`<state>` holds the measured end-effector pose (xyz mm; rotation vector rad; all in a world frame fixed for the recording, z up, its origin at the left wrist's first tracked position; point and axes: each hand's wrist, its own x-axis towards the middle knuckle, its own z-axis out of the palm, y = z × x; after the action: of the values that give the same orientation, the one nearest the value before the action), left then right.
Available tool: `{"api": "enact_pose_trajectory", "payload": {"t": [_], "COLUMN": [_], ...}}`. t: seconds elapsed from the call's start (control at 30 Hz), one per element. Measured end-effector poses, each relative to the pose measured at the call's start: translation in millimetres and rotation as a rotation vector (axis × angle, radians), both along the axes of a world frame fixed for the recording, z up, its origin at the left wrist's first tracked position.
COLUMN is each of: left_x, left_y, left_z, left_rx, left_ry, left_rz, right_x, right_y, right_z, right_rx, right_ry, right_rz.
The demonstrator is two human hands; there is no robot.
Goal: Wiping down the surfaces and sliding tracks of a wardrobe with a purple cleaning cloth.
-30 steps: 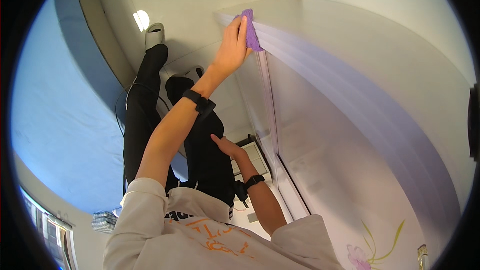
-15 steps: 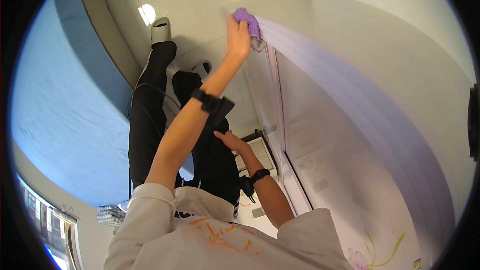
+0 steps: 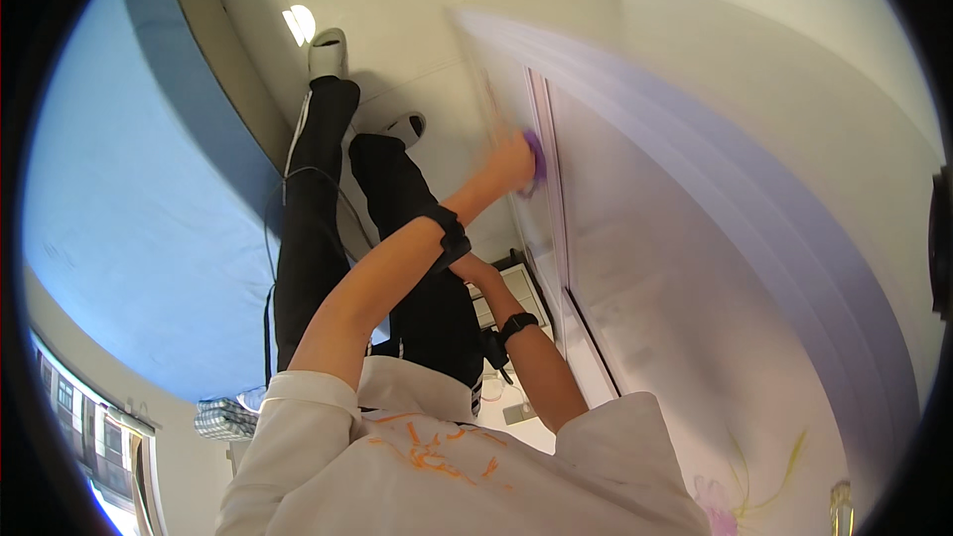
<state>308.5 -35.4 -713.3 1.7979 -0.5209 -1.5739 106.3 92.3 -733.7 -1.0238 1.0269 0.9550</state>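
A purple cloth [image 3: 537,161] is bunched in my left hand [image 3: 511,163], which presses it against the front of a white cabinet [image 3: 635,228], beside the vertical edge of its sliding door. Motion smears the fingers, and the hand hides much of the cloth. My right hand [image 3: 471,267] hangs lower down near my thigh, partly behind my left forearm; its fingers are hidden. A black strap with a small device circles each wrist.
A blue bed [image 3: 149,228] runs along the left. Lilac trim [image 3: 735,189] edges the cabinet's top on the right. My slippered feet stand on the pale tiled floor [image 3: 417,0], and a dark cord [image 3: 342,196] loops beside my legs. A checked bundle [image 3: 222,420] lies at lower left.
My left hand has come down and nearer with the purple cloth, from the cabinet's far top corner to its front face. My right hand is now more covered by the left forearm.
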Motion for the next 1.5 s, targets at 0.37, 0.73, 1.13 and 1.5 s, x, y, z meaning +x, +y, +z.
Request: {"api": "enact_pose_trajectory", "payload": {"t": [0.37, 0.73, 1.13, 1.5], "left_x": [140, 160, -6, -204], "left_y": [86, 53, 45, 108], "left_z": [113, 276, 382, 395], "left_rx": [-0.134, -0.123, 0.088, 0.409], "left_ry": [0.706, 1.349, 1.521, 1.225], "left_rz": [0.067, 0.021, -0.496, -0.645], "right_x": [68, 188, 59, -142], "right_y": [-78, -72, 11, 132], "right_z": [120, 400, 470, 458], "right_rx": [-0.332, -0.915, -1.87, -1.669], "right_ry": [-0.083, -0.77, -0.192, -0.01], "right_rz": [-0.439, -0.743, -1.205, -1.94]}}
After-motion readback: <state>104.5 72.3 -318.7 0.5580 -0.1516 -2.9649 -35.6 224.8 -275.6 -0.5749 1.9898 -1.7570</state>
